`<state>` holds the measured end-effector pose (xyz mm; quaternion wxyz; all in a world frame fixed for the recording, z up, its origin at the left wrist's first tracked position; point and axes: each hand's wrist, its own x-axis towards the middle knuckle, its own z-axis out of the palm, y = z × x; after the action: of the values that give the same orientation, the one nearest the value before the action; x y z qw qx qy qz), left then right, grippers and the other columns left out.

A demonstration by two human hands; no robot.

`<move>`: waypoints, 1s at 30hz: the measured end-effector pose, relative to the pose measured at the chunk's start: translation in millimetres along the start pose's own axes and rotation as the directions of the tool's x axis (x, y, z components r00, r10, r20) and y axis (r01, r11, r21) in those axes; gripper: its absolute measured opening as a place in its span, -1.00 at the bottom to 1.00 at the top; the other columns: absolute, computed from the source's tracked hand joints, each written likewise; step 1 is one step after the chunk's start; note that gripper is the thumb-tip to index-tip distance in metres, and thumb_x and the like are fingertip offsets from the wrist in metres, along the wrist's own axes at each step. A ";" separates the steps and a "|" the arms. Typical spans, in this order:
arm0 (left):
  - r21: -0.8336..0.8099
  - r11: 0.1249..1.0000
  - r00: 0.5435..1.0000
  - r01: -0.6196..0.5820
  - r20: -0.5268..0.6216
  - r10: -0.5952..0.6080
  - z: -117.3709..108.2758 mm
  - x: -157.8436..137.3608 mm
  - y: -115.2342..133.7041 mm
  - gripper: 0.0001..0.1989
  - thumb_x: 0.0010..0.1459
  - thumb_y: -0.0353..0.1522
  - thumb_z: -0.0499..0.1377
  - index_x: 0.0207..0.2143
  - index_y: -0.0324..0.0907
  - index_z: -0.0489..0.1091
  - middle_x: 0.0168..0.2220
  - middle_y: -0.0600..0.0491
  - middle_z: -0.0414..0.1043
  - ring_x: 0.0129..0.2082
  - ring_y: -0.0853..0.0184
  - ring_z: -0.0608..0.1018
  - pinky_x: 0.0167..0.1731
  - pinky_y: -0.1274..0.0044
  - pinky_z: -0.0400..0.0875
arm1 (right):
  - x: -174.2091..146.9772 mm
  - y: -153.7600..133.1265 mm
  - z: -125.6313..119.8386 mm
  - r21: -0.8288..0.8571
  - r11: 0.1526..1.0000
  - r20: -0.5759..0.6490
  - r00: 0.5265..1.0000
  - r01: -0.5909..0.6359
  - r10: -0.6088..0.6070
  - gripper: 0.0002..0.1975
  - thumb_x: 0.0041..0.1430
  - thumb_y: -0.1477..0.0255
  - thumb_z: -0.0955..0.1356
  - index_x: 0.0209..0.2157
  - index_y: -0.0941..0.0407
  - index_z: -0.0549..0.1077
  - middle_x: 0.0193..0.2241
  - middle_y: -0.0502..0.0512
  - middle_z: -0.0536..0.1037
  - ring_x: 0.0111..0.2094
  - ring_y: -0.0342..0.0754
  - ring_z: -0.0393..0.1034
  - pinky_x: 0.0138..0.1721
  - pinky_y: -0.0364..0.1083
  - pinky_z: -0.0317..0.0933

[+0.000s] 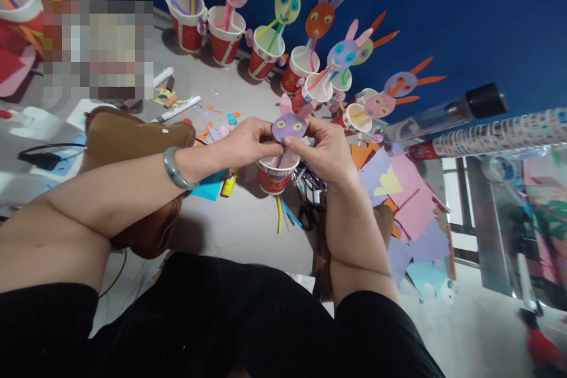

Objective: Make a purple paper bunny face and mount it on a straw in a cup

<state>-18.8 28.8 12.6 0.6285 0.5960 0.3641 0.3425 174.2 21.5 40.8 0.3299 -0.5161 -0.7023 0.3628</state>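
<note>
A purple paper rabbit face [289,127] with pink ears and yellow eyes is between my hands, above a red and white paper cup [275,180]. My right hand [326,147] grips its right edge, the thumb pressed on the lower front. From the other side, my left hand [250,143] is closed at the face's lower left, with its fingertips partly hidden near the cup's rim. A purple strip runs from below the face into the cup. Yellow and blue strips [280,215] lie at the cup's foot.
Finished rabbit cups [266,56] line the blue partition behind. A yellow glue stick [229,183], paper scraps [217,121] and a marker [179,108] lie left. Scissors [308,215], coloured paper sheets [411,195] and a long cup stack [496,133] are right. Brown padded supports [137,130] flank the workspace.
</note>
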 end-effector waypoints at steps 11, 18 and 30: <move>-0.009 1.000 1.000 -0.018 0.009 0.018 0.3 -1.7 0.8 -0.90 0.03 -0.44 0.32 -0.52 -0.20 0.48 -0.54 0.17 0.43 -0.47 0.45 0.44 -0.40 0.54 0.30 | -0.2 -0.4 2.8 0.010 1.000 -0.011 1.000 0.013 -0.013 -0.65 0.05 0.10 0.55 -0.41 0.08 0.51 -0.44 -0.03 0.53 -0.34 -0.08 0.39 -0.23 -0.05 0.31; -0.132 0.991 0.998 0.025 -0.056 -0.033 -3.5 1.0 -2.4 -0.91 0.04 -0.38 0.38 -0.37 -0.21 0.58 -0.38 0.07 0.60 -0.37 0.41 0.53 -0.31 0.52 0.41 | 4.4 2.6 -12.5 0.068 0.995 -0.117 0.991 0.070 -0.062 -0.51 0.08 -0.12 0.50 -0.27 0.03 0.55 -0.31 0.04 0.60 -0.26 -0.05 0.49 -0.15 -0.01 0.40; -0.033 0.999 0.991 -0.043 -0.132 0.038 -8.9 4.6 -5.0 -0.83 0.04 -0.28 0.39 -0.37 -0.19 0.58 -0.36 0.05 0.61 -0.36 0.40 0.51 -0.35 0.55 0.37 | -28.8 -33.8 -24.4 -0.213 0.945 0.159 0.963 0.249 -0.218 -0.67 0.17 0.12 0.54 -0.12 0.01 0.62 -0.46 -0.04 0.57 -0.49 -0.15 0.36 -0.42 -0.08 0.24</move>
<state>-24.2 36.9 7.2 0.6066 0.5681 0.3863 0.4001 185.4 -9.1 79.7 0.2609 -0.4385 -0.8164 0.2707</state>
